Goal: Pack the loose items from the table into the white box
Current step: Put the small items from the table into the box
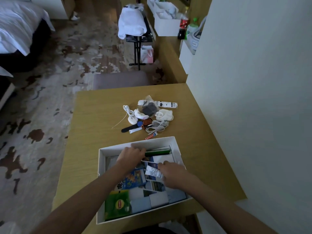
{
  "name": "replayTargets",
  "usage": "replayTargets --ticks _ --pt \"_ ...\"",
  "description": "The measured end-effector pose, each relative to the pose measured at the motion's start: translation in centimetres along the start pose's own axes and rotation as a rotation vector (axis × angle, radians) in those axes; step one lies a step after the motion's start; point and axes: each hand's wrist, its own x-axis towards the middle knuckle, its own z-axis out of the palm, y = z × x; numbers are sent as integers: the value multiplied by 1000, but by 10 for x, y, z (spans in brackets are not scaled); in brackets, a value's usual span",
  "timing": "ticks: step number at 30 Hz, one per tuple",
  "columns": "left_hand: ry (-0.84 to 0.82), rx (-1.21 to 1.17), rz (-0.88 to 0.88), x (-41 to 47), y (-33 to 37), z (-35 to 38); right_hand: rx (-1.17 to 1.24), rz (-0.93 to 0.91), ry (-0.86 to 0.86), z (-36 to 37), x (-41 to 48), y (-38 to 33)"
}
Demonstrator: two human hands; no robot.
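Right hand (pixel 172 175) pinches a small white printed tube (pixel 154 172) inside the shallow white cardboard box (pixel 101 168). Left hand (pixel 131 154) curls beside a long green bar (pixel 158 152), grip unclear. Packets lie inside, but a heap of white cables and oddments (pixel 148 116) waits on the tan table (pixel 94 119); perhaps half done.

A single wide-angle camera rides on the person's head, facing forward and steeply down. It sits close above the near end of the table (pixel 94 115), so the white box (pixel 157 141) fills the lower middle, and the left forearm (pixel 87 196) and right forearm (pixel 219 200) run in from the bottom edge. Farther up, the view takes in the carpeted floor (pixel 50 115), a bed (pixel 15 24) at upper left and a wall (pixel 253 81) at right.
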Motion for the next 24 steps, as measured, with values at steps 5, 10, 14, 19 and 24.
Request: replayTargets --ticks 5,10,14,19,24 --pt "103 -112 -95 -41 -23 -7 -31 -64 27 -9 23 -8" --pt "261 -181 -210 -88 -41 -11 -145 -46 90 -27 43 -14" --pt "349 -243 -283 -106 -48 -15 -318 -143 264 -36 48 -9" --pt "453 -354 -379 -98 -53 -26 18 -181 449 -51 57 2" --pt "491 -536 -484 -65 -57 -39 317 -167 484 -80 86 22"
